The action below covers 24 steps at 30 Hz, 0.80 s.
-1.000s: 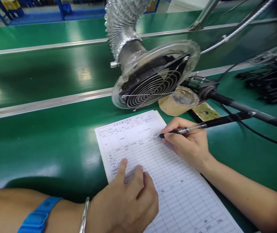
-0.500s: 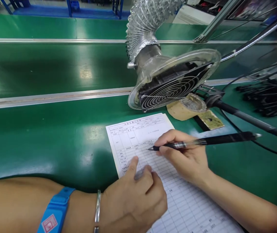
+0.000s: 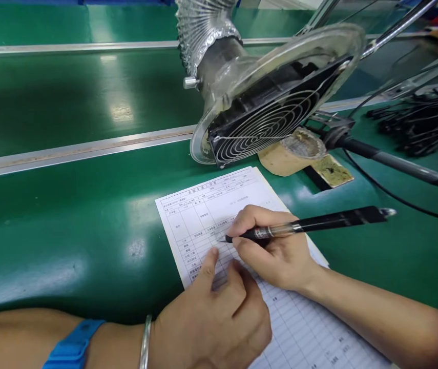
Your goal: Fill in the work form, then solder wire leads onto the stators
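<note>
A printed form (image 3: 237, 195) with a ruled table and some handwritten entries lies on the green bench, with more sheets under it. My right hand (image 3: 276, 251) grips a black pen (image 3: 326, 221) between thumb and fingers. The pen's tip is at a row in the upper part of the table; whether it touches the paper I cannot tell. My left hand (image 3: 219, 312) rests on the form, index finger stretched toward the row just left of the pen tip, its other fingers bent. It holds nothing. A blue strap (image 3: 73, 348) and a silver bangle (image 3: 145, 341) are on that wrist.
A fume extractor hood (image 3: 272, 113) with a wire fan guard hangs beyond the form, joined to a silver flexible duct (image 3: 211, 25). Behind it sit a round tan container (image 3: 280, 159) and a yellowish sponge (image 3: 332, 171). Bundled black cables (image 3: 418, 120) lie at right.
The pen tip has moved left and slightly down, closer to my left index fingertip. The camera view has shifted, so the hood looks larger and higher. My left hand stays on the form.
</note>
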{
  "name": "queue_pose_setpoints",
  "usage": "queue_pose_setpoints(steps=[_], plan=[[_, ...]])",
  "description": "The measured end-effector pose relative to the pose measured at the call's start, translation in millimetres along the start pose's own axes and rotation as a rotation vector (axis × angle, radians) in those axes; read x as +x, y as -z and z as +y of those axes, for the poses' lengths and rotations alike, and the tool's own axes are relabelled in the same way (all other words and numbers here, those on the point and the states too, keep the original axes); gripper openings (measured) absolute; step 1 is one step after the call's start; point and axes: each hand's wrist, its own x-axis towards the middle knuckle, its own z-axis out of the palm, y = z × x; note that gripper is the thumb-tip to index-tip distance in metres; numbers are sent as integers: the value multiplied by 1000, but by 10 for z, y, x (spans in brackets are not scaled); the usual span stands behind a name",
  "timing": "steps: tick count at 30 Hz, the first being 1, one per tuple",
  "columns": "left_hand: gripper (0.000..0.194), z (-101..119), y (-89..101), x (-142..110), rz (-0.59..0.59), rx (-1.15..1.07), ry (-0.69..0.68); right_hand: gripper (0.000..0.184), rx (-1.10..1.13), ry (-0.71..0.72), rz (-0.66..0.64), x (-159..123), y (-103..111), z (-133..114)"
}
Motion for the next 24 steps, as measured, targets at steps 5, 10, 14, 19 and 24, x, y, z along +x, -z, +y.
queue_pose_setpoints(steps=[5, 10, 14, 19, 24], plan=[[34, -13, 26, 13, 0, -7, 0, 8, 14, 7, -28, 1, -1, 7], [37, -14, 30, 29, -30, -22, -5, 10, -14, 50, -40, -12, -2, 12], [36, -13, 32, 33, -33, -19, -11, 10, -35, 52, -46, -13, 8, 18], [36, -15, 22, 25, -17, -15, -7, 10, -26, 34, -39, -8, 9, 20], [34, -19, 19, 25, 5, 8, 0, 10, -31, 53, -30, -4, 10, 17]])
